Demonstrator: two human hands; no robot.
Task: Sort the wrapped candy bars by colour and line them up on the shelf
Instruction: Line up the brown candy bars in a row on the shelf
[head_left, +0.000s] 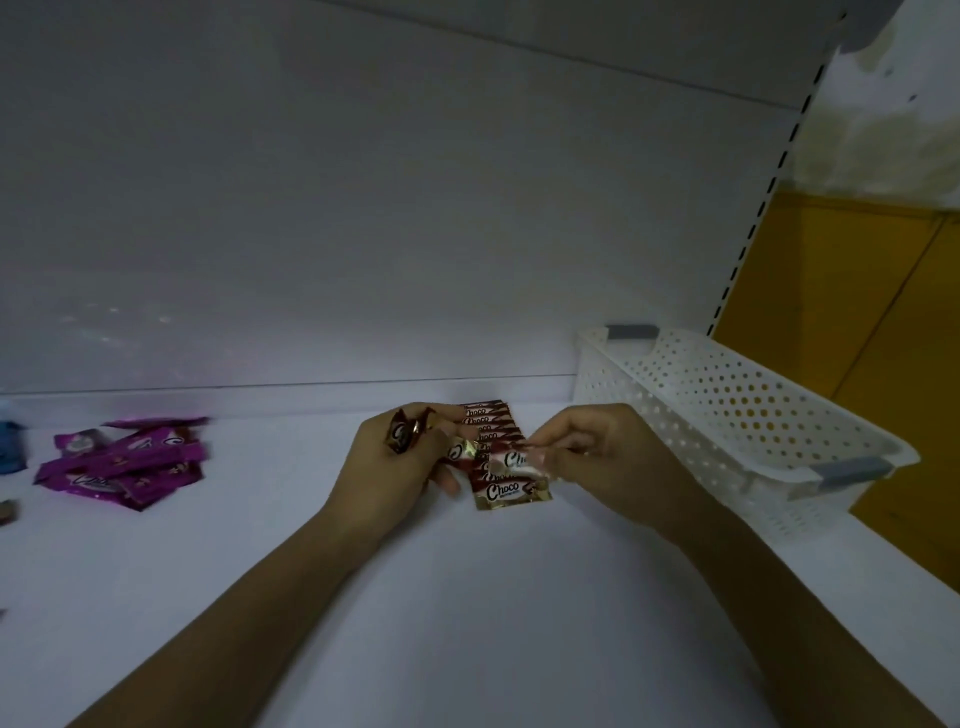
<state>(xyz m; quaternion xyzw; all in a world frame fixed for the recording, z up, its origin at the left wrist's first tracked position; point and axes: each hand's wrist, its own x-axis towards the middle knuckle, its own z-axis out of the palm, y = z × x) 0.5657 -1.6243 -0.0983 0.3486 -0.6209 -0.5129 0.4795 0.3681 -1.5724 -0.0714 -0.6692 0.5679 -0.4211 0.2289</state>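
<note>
On the white shelf (467, 597), a row of overlapping brown and gold candy bars (511, 491) runs from the back edge toward me. My left hand (397, 467) grips brown bars (405, 434), one sticking out above its fingers and another at its fingertips. My right hand (608, 457) pinches the end of a brown bar (514, 461) just above the near end of the row. A loose heap of purple bars (127, 462) lies at the left. A blue wrapper (10, 447) shows at the left edge.
A white perforated basket (727, 415) with grey handles stands at the right, close to my right hand. The shelf's back panel rises behind the row. A slotted upright and a yellow wall lie beyond the basket. A small dark item (6, 512) sits at the left edge.
</note>
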